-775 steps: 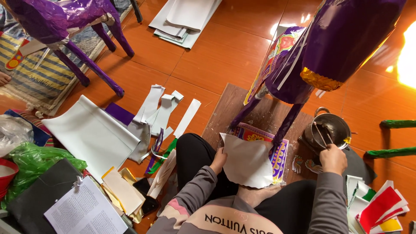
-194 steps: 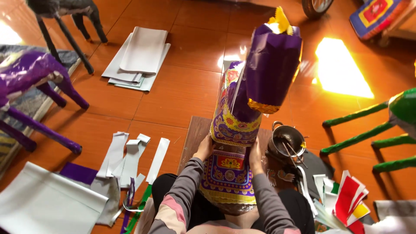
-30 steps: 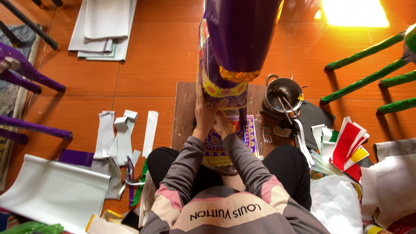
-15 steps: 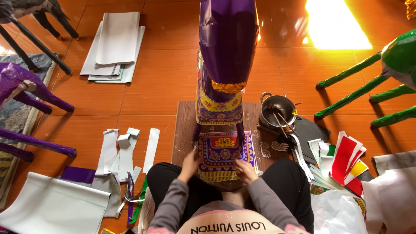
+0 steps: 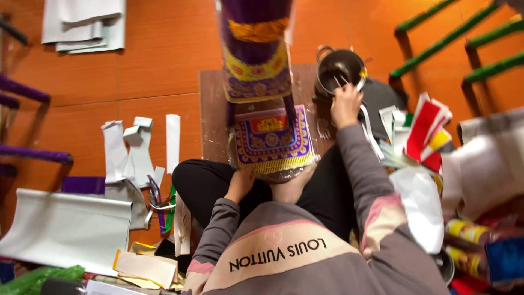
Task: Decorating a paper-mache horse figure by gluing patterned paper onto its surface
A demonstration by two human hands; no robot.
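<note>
A tall paper figure [image 5: 256, 54] wrapped in purple paper with yellow patterned bands stands on a brown board [image 5: 213, 109] in front of me. A purple and yellow fringed panel with a red centre [image 5: 271, 139] covers its lower part. My left hand [image 5: 240, 184] grips the bottom left edge of that panel, just above my crossed legs. My right hand [image 5: 346, 104] reaches to the rim of a small metal pot [image 5: 339, 68] to the right of the figure. Its fingers curl near thin sticks in the pot; I cannot make out a grip.
White paper strips [image 5: 136, 150] and a large white sheet [image 5: 65, 229] lie on the orange floor at left. Folded white sheets [image 5: 84, 24] lie far left. Red, white and yellow paper pieces [image 5: 426, 131] pile at right. Green frame legs [image 5: 464, 43] and purple frame legs [image 5: 27, 155] flank the spot.
My right hand has left the panel's lower edge and moved up right to the metal pot. The left hand stays on the panel. The view has shifted closer.
</note>
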